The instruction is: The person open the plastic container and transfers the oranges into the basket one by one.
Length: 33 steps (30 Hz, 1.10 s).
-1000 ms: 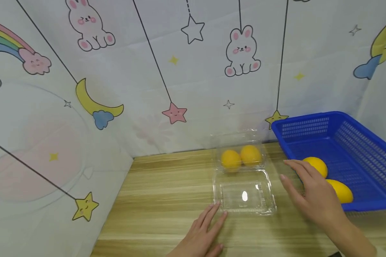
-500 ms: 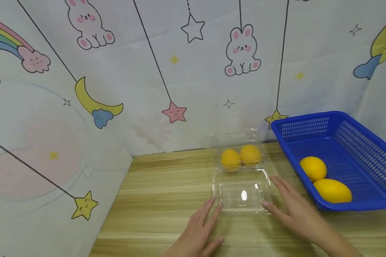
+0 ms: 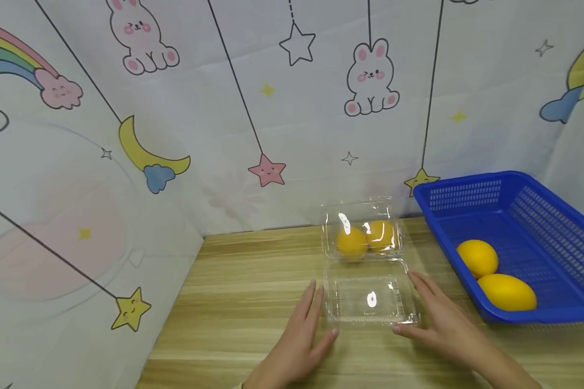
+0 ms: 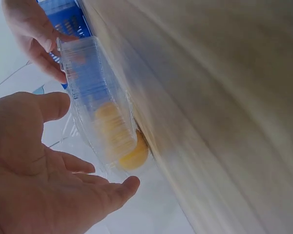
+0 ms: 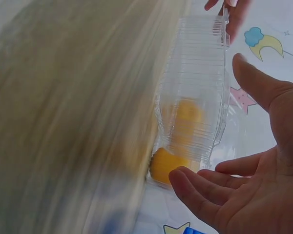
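Observation:
A clear plastic clamshell container [image 3: 365, 313] lies on the wooden table, its upright lid [image 3: 360, 213] at the back. Two yellow-orange round fruits [image 3: 352, 243] show through the lid's plastic. My left hand [image 3: 292, 337] is just left of the container, fingers extended and thumb apart, holding nothing. On the other side, my right hand [image 3: 443, 324] has its fingertips at the right edge and its thumb at the front right corner. Both wrist views show relaxed, spread fingers beside the container [image 4: 85, 73], with the right hand's palm [image 5: 278, 195] turned towards it.
A blue mesh basket [image 3: 472, 189] stands to the right, close to my right forearm. Inside it lie a round yellow fruit [image 3: 478, 258] and a longer, lemon-shaped one [image 3: 508, 293]. A patterned cloth wall [image 3: 302, 119] rises behind the table.
My right hand has come left from the basket's edge to the container's right side. The left hand has drawn slightly left from the container's front left corner. Glare now shows on the lid.

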Each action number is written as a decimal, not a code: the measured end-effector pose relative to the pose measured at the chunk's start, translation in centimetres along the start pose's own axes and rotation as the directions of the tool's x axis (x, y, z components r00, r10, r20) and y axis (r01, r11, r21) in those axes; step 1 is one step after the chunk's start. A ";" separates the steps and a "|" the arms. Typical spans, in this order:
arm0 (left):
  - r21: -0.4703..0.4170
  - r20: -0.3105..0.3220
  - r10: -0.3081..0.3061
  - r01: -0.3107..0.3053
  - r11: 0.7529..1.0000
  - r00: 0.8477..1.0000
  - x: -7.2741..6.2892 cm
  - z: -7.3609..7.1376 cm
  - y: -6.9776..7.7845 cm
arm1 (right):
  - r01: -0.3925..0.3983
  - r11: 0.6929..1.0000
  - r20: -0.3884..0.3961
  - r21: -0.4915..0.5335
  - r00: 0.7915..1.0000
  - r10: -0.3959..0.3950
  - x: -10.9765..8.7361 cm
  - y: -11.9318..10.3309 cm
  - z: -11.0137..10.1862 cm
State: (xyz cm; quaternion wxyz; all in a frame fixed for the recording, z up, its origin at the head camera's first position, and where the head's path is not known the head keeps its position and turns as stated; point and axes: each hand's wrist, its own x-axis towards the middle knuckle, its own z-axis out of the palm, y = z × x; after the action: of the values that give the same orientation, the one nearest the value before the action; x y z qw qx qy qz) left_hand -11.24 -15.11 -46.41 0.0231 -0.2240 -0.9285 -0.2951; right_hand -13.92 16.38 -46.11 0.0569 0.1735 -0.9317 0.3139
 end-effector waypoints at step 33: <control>0.131 0.102 -0.116 0.102 0.986 0.988 -0.7 -2.8 -1.8 | 0.043 0.999 0.131 -0.029 0.991 -0.039 2.1 -2.4 2.0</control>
State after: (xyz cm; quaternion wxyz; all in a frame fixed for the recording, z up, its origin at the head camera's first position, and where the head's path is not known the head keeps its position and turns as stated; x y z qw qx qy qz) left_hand -11.65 -18.28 -45.15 -0.0299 -0.1867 -0.9559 -0.2246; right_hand -15.01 12.79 -45.93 0.0049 0.2117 -0.9346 0.2857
